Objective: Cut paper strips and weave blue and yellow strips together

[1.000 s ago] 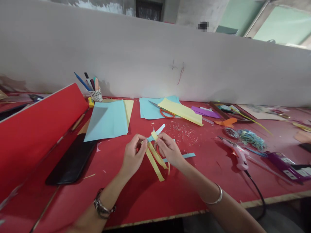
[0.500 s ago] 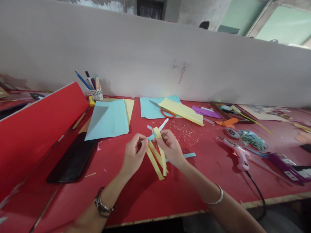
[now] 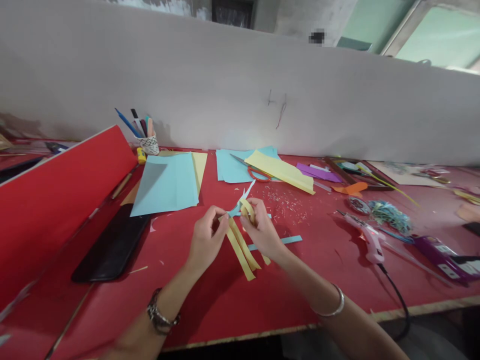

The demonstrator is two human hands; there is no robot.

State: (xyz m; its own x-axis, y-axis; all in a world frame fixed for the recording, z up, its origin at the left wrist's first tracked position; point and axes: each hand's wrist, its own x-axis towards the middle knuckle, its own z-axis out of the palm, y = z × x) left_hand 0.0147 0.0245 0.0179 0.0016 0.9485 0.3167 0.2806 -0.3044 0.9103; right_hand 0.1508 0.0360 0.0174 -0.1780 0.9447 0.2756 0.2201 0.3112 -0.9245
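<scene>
- Clock centred on the gathered paper strips (image 3: 237,244), 12 toward the white partition (image 3: 180,85); bundle sits front and middle, over the red tabletop (image 3: 210,312).
- Left hand (image 3: 206,237), at 8: thumb and finger closed in a narrow pinch on the crossing, where yellow and blue strips meet.
- Right hand (image 3: 260,226), at 4: fingers bent close about a curled yellow strip (image 3: 247,209); exact finger contact partly hidden.
- Yellow tails hang toward 5; a pale blue end points to 1. Whether the tails touch the tabletop, cannot tell.
- Handling, judged by eye: next to no weight; flat paper, limp along its length, springy where bent. Likely to crease if pressed, tear if tugged, slide apart if the crossing is let go.
- Best hold, my judgement: light fingertip pinch right at the crossing; second pinch on a strip near its fold, pulling along its length, never sideways.
- Loose blue strip (image 3: 290,240) lies at 4, hot glue gun (image 3: 364,233) beyond at 3, scissors (image 3: 258,175) at 1.
</scene>
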